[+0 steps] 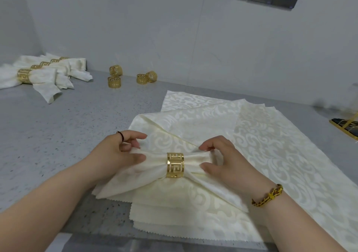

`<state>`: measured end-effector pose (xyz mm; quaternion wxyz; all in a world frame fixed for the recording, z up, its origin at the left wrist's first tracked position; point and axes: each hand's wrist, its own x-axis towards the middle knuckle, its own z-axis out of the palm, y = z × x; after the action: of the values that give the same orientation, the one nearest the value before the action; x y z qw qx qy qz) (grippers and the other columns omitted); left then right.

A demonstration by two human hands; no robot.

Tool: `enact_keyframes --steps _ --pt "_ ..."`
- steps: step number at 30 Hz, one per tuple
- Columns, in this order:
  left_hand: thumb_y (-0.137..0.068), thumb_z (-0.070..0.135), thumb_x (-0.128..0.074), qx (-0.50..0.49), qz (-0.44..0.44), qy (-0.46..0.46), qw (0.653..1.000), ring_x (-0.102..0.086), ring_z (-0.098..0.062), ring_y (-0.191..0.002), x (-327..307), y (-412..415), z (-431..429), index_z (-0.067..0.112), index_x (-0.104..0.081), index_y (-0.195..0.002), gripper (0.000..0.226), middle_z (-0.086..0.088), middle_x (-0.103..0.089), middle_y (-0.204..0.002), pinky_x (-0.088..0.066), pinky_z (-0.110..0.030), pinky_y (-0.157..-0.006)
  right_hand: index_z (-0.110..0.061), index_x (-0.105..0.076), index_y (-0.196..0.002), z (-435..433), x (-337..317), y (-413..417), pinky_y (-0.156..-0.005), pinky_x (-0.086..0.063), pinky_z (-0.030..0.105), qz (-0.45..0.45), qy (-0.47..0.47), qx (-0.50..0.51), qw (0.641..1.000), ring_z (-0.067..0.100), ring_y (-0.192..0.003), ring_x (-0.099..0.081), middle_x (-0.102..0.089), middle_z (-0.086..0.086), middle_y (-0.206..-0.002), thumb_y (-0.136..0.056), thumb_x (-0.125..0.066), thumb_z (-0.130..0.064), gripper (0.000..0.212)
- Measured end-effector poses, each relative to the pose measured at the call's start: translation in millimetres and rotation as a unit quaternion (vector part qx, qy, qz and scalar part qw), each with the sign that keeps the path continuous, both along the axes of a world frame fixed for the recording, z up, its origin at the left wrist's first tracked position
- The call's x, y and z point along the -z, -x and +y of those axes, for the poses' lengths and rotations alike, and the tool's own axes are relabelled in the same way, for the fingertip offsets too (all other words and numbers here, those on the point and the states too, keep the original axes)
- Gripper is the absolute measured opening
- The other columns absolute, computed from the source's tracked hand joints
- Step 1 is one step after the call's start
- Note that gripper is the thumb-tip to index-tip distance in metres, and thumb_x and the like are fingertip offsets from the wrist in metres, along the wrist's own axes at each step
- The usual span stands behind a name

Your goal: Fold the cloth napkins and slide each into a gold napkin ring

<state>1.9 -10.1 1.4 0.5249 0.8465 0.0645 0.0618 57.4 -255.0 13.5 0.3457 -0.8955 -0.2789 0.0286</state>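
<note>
A cream folded napkin (155,172) lies in front of me with a gold napkin ring (175,165) around its middle, so it fans out like a bow. My left hand (120,154) pinches the napkin's left part beside the ring. My right hand (224,158) pinches the right part, thumb below and fingers curled above. Under it lies a stack of flat cream patterned napkins (261,145). Several loose gold rings (115,77) stand near the wall. A row of finished ringed napkins (40,75) lies at the far left.
The grey speckled counter (77,127) runs to a white wall behind. A gold-framed dark holder (346,125) sits at the right edge. The counter's front edge is just below the napkin stack.
</note>
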Motion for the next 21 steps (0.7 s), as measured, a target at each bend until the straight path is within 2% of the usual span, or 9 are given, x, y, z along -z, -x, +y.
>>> enact_keyframes --steps 3,5,7,10,13,16,19,21 --pt "-0.079 0.017 -0.07 -0.02 0.005 0.034 0.999 -0.054 0.005 -0.08 -1.5 5.4 3.9 0.036 -0.055 -0.099 0.031 0.022 -0.055 -0.098 -0.036 -0.009 -0.064 -0.035 -0.047 -0.106 -1.5 -1.6 3.0 -0.072 -0.039 0.006 0.107 -0.091 0.082 0.987 -0.001 -0.092 -0.048 -0.046 -0.017 -0.104 -0.086 -0.059 -0.027 0.025" --pt "-0.078 0.014 -0.071 -0.009 0.023 0.041 0.999 -0.057 0.001 -0.082 -2.6 6.8 4.9 0.031 -0.053 -0.107 0.039 0.021 -0.056 -0.1 -0.038 -0.01 -0.066 -0.027 -0.047 -0.113 -1.4 1.1 1.8 -0.068 -0.038 0.007 0.131 -0.056 0.108 0.984 0.002 -0.085 -0.049 -0.049 -0.012 -0.102 -0.088 -0.057 -0.031 0.027" --pt "-0.074 0.006 -0.073 0.006 0.032 0.04 0.999 -0.059 -0.004 -0.081 -5.4 7.8 1.6 0.032 -0.055 -0.102 0.042 0.014 -0.06 -0.1 -0.04 -0.012 -0.067 -0.017 -0.055 -0.103 1.9 2.0 2.1 -0.064 -0.039 0.011 0.137 -0.036 0.107 0.984 0.005 -0.076 -0.051 -0.055 -0.007 -0.09 -0.087 -0.059 -0.027 0.02" --pt "-0.07 -0.006 -0.072 -0.011 -0.009 0.071 0.997 -0.058 -0.006 -0.079 -8.0 9.2 -1.9 0.033 -0.059 -0.087 0.044 0.006 -0.063 -0.089 -0.044 -0.012 -0.066 -0.001 -0.062 -0.093 3.4 2.6 1.7 -0.07 -0.047 0.03 0.205 -0.149 0.118 0.96 0.02 -0.076 -0.059 -0.063 0.011 -0.085 -0.085 -0.062 -0.016 0.017" --pt "-0.071 -0.009 -0.069 -0.073 -0.092 0.155 0.981 -0.058 0.004 -0.064 -10.5 8.5 -1.1 0.027 -0.063 -0.084 0.039 0.003 -0.059 -0.081 -0.045 -0.002 -0.056 -0.001 -0.061 -0.09 5.6 3.0 0.6 -0.084 -0.049 0.046 0.227 -0.226 0.125 0.939 0.03 -0.083 -0.061 -0.064 0.018 -0.09 -0.086 -0.059 -0.01 0.011" --pt "-0.076 -0.003 -0.067 -0.092 -0.115 0.154 0.977 -0.059 0.009 -0.068 -7.4 4.9 -4.1 0.03 -0.06 -0.087 0.036 0.012 -0.06 -0.09 -0.041 0.003 -0.056 -0.005 -0.06 -0.09 14.7 6.9 1.5 -0.079 -0.05 0.041 0.227 -0.233 0.131 0.937 0.026 -0.079 -0.059 -0.062 0.015 -0.088 -0.086 -0.059 -0.009 0.006" --pt "-0.08 -0.004 -0.063 -0.098 -0.111 0.208 0.967 -0.062 0.013 -0.066 -4.5 0.7 0.2 0.022 -0.057 -0.102 0.035 0.013 -0.059 -0.098 -0.044 0.0 -0.055 -0.004 -0.059 -0.092 22.5 4.9 -0.5 -0.076 -0.049 0.036 0.317 -0.287 0.099 0.899 0.026 -0.081 -0.059 -0.061 0.014 -0.088 -0.086 -0.059 -0.013 0.011" --pt "-0.08 -0.005 -0.062 -0.092 -0.108 0.212 0.967 -0.063 0.013 -0.065 -4.1 -0.6 6.8 0.02 -0.056 -0.106 0.037 0.012 -0.059 -0.1 -0.045 -0.001 -0.056 -0.004 -0.056 -0.09 26.8 3.0 -3.7 -0.077 -0.043 0.037 0.335 -0.297 0.096 0.889 0.028 -0.082 -0.053 -0.056 0.016 -0.087 -0.087 -0.058 -0.021 0.017"
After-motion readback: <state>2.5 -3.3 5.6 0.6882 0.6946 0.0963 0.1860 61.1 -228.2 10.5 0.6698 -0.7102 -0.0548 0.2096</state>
